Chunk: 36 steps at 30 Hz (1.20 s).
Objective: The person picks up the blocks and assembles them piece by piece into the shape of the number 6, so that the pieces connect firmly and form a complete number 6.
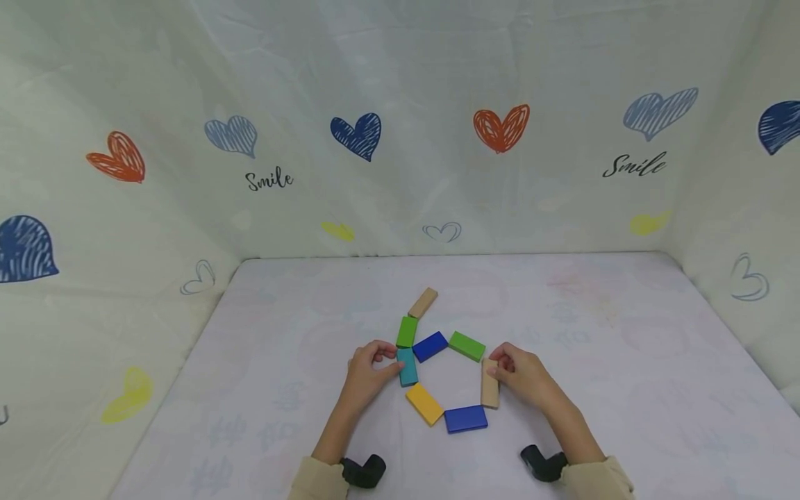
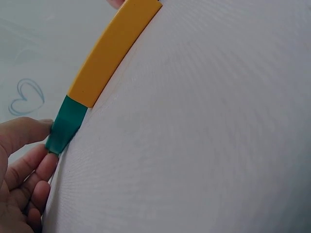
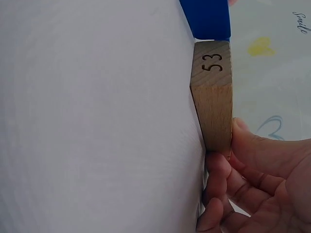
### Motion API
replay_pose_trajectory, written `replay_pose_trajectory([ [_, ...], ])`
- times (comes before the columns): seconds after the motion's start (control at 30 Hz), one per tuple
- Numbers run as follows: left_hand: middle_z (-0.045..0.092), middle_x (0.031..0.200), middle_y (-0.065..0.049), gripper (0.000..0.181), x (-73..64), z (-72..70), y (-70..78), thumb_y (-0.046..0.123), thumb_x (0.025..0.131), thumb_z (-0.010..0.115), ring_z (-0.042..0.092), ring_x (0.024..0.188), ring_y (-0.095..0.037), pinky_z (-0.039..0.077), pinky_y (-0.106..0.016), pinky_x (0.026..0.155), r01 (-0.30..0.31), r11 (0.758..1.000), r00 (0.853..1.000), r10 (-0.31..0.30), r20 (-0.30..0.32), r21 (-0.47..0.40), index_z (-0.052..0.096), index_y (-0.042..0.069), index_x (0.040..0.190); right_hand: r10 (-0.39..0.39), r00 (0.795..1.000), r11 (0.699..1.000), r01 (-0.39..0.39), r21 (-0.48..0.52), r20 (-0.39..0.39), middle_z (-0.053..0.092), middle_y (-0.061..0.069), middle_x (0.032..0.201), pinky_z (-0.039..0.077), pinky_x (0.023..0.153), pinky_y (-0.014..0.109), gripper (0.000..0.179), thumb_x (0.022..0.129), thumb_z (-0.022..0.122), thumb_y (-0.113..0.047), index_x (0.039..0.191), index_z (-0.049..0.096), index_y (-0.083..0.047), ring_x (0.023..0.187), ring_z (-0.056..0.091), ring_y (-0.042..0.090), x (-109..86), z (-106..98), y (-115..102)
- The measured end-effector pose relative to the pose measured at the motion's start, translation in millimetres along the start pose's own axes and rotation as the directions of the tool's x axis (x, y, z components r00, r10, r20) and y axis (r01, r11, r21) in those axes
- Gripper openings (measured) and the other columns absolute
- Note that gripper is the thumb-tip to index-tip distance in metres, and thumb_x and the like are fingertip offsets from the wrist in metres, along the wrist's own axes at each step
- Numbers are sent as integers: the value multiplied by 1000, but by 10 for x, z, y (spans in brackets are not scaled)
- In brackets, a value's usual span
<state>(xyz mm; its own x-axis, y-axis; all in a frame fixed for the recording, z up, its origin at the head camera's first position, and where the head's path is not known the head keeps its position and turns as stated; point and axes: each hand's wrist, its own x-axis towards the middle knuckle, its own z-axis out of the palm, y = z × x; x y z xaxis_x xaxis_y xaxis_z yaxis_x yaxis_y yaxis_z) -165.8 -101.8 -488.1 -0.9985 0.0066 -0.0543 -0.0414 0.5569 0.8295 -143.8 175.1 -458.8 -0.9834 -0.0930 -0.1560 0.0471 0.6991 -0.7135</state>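
Flat wooden blocks lie end to end on the table as a ring with a tail at its far left. My left hand [image 1: 369, 371] pinches the far end of a teal block [image 1: 407, 368], thumb over its top face and fingers at its end. On the ring's right side my right hand [image 1: 521, 375] pinches the far end of a plain wood block [image 1: 490, 390]. The right wrist view shows the number 53 on that block's near end. A yellow block [image 1: 425, 404] meets the teal one, and a blue block [image 1: 465, 419] closes the near side between yellow and plain wood.
A second blue block [image 1: 430, 346] and a green block [image 1: 467, 346] form the ring's far side. Another green block [image 1: 406, 332] and a plain wood block [image 1: 423, 303] make the tail. White cloth walls [image 1: 437, 187] with printed hearts surround the table [image 1: 625, 389].
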Motion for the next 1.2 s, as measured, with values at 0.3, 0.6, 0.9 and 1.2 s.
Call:
replay_pose_trajectory([
  [0.3, 62, 90, 1, 26, 3, -10, -19, 24, 77, 73, 45, 89, -15, 30, -33, 79, -23, 1000, 1000, 24, 11, -4, 64, 13, 99, -36, 999, 999, 36, 4, -15, 48, 0, 73, 35, 57, 21, 16, 85, 65, -9, 98, 59, -2, 67, 43, 11, 3, 18, 16],
  [0.6, 63, 90, 1, 26, 11, -12, -28, 24, 77, 72, 45, 89, -15, 30, -34, 80, -26, 1000, 1000, 26, 14, -1, 64, 13, 99, -15, 1000, 1000, 15, 14, -5, 49, 0, 73, 36, 58, 22, 17, 84, 66, -9, 98, 59, -2, 67, 44, 12, -6, 30, -16],
  [0.9, 63, 91, 1, 26, 1, -3, -20, 24, 78, 72, 45, 90, -15, 33, -33, 79, -26, 1000, 1000, 26, 11, -7, 64, 12, 99, -17, 1000, 1000, 17, 19, 12, 49, 0, 72, 36, 58, 22, 15, 84, 65, -8, 97, 58, -2, 68, 45, 13, -14, 29, -21],
  [1.2, 62, 90, 2, 25, -8, -2, -15, 23, 77, 73, 45, 89, -15, 31, -32, 79, -19, 1000, 1000, 19, -3, -8, 64, 13, 99, 1, 1000, 1000, -1, 15, 4, 51, 1, 72, 37, 57, 22, 15, 84, 65, -7, 97, 59, -2, 67, 45, 12, -8, 37, -39],
])
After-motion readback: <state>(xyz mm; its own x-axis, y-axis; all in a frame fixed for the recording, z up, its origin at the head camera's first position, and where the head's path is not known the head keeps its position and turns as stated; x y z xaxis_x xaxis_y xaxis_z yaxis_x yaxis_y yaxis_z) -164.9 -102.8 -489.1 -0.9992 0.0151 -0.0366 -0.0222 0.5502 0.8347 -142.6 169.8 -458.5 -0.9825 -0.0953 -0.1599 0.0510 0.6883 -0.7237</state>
